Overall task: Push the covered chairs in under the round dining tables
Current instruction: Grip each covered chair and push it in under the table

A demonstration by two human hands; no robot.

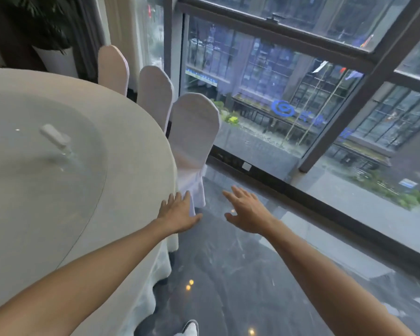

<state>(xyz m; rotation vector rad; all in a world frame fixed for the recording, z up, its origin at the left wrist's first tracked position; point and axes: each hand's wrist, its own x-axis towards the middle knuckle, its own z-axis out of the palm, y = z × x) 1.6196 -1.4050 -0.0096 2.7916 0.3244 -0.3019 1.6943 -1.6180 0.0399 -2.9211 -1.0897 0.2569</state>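
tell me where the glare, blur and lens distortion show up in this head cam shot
Head view: wide-angle bending curves the window frame and stretches both forearms; small ceiling-light glints dot the dark glossy floor; the glass turntable on the round table has a pale sheen; soft blur on the left hand, right hand and nearest covered chair.

The round cream-clothed bench [136, 180] runs off the frame's left edge and hides the white-covered chairs' [192, 132] seats.

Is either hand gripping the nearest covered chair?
No, the left hand and right hand are both open with fingers spread, short of the nearest covered chair.
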